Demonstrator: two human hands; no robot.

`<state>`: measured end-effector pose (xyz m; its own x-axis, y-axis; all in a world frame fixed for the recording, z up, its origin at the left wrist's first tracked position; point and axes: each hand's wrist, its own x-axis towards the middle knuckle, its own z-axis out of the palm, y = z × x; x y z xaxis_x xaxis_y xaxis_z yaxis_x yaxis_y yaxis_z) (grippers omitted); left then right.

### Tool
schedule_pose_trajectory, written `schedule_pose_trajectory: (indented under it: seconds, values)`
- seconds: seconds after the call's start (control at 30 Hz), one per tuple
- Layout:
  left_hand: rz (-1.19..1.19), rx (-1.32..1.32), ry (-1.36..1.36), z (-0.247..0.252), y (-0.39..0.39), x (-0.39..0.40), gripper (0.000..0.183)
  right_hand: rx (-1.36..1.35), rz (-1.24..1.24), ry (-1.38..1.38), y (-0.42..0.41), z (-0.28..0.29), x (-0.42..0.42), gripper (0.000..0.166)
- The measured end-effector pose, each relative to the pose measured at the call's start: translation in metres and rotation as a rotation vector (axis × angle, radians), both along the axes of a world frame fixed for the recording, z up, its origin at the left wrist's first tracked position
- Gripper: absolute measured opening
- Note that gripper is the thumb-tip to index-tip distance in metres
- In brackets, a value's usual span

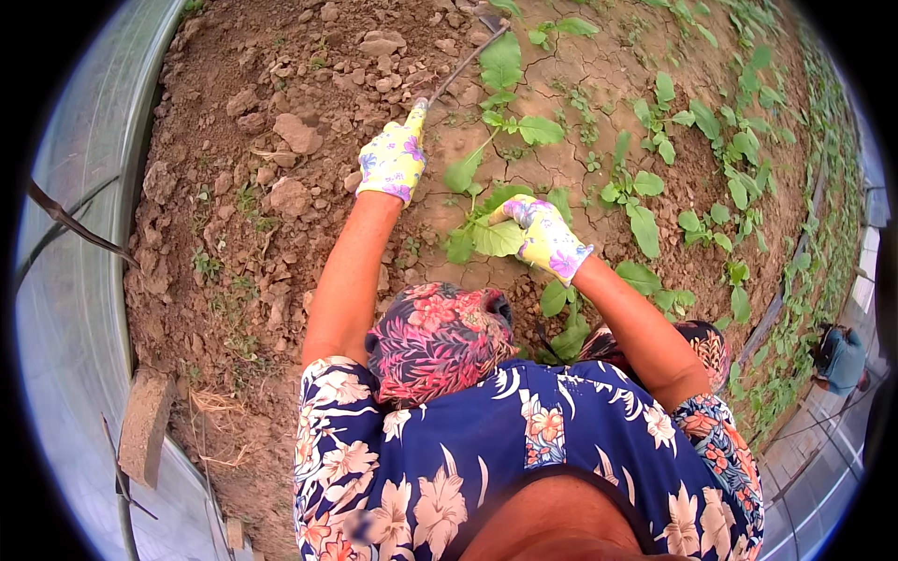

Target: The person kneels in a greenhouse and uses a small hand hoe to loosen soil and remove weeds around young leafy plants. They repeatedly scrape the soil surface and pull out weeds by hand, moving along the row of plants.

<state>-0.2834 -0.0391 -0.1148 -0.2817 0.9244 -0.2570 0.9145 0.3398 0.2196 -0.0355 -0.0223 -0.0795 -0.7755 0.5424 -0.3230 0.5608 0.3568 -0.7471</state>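
My left hand (393,158), in a yellow flowered glove, grips a small hand hoe (463,66) with the index finger stretched along it. The hoe's thin metal shaft runs up and right to a dark blade, partly cut off at the top edge, beside a leafy seedling (501,63). Lower down, my right hand (544,231), gloved alike, is bent over a broad-leaved green plant (494,238). Its fingers are curled at the leaves; whether they hold a leaf or stem cannot be told. More leaves show behind that hand.
Loose, cloddy soil (295,133) lies to the left, cracked soil (540,165) around the plants. More seedlings (642,203) grow to the right. Plastic sheeting (77,231) with a brick (146,428) borders the left. Another person (838,357) is at far right.
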Motion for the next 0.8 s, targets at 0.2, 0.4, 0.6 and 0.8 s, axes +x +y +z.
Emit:
schedule_pose_trajectory:
  seconds: [0.2, 0.4, 0.6, 0.8]
  values:
    - [0.074, -0.095, 0.015, -0.020, -0.060, -0.013, 0.064, -0.041, -0.030, -0.062, 0.006, 0.005, 0.003, 0.046]
    - [0.098, -0.107, 0.069, 0.010, -0.116, -0.035, 0.064, -0.030, -0.004, -0.034, 0.007, 0.003, -0.002, 0.046]
    - [0.157, -0.128, 0.259, 0.062, -0.150, -0.059, 0.062, 0.074, 0.012, 0.024, 0.008, -0.002, 0.007, 0.040]
    - [0.243, 0.230, 0.171, 0.064, -0.167, -0.066, 0.050, -0.006, 0.008, 0.034, -0.001, -0.011, 0.010, 0.041]
